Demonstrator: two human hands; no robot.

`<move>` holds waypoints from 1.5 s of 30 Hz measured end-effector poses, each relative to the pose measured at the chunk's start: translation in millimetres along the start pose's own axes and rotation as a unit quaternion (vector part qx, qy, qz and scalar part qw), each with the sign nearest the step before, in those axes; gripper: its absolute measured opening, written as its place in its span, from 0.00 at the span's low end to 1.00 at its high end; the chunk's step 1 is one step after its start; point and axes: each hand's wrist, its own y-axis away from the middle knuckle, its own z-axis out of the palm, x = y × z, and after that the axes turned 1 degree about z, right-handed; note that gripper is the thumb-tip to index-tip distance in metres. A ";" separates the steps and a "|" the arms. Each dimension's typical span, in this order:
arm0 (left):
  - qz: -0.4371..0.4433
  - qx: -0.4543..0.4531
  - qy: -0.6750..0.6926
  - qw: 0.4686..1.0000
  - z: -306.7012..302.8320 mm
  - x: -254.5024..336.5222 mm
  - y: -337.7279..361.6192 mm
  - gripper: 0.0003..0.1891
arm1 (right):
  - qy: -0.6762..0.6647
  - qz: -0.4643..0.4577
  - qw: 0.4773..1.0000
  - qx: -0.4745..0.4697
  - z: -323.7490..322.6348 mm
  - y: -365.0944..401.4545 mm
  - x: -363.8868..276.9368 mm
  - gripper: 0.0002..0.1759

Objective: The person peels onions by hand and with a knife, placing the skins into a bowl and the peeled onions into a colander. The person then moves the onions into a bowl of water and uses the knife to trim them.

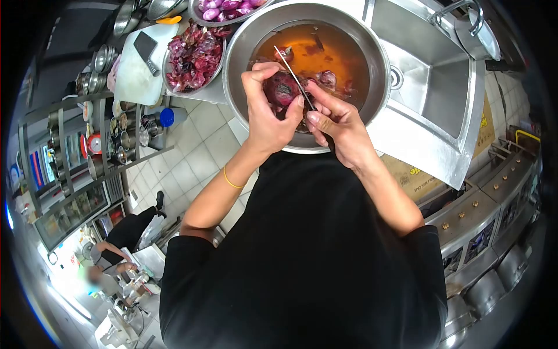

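Observation:
My left hand point(266, 113) is closed around a red onion point(280, 87) with dark purple skin, held over a large metal basin point(381, 75). My right hand point(344, 127) grips a small knife point(289, 66), its thin blade lying along the onion's right side and pointing up and left. The fingers hide the handle. Brownish-orange water point(340, 49) fills the basin under both hands. More onions point(327, 78) and bits of skin float in it.
A bowl of onion skins point(195, 58) and a bowl of peeled purple onions point(224, 9) stand left of the basin. A cleaver point(146, 51) lies on a white cutting board point(129, 81). To the right is a steel sink point(430, 87). Another person point(125, 244) works at the lower left.

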 end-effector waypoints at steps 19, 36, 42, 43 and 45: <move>-0.251 0.018 0.270 0.930 -150.8 -73.0 -30.0 0.22 | 0.081 -0.024 0.996 -0.016 113.8 -125.6 44.7 0.24; -0.347 -0.086 0.442 0.823 -304.7 -197.3 -74.1 0.26 | -0.138 0.100 0.985 -0.003 222.9 -229.9 90.5 0.23; -0.276 -0.096 0.569 0.769 -312.7 -202.8 -74.0 0.28 | -0.219 0.130 0.963 -0.084 226.7 -231.6 74.6 0.22; -0.258 -0.099 0.582 0.765 -312.7 -202.0 -74.1 0.29 | -0.211 0.133 0.962 -0.110 227.3 -232.5 70.7 0.22; -0.250 -0.092 0.593 0.760 -308.7 -199.0 -71.3 0.33 | -0.178 0.129 0.969 -0.110 231.2 -231.8 62.7 0.18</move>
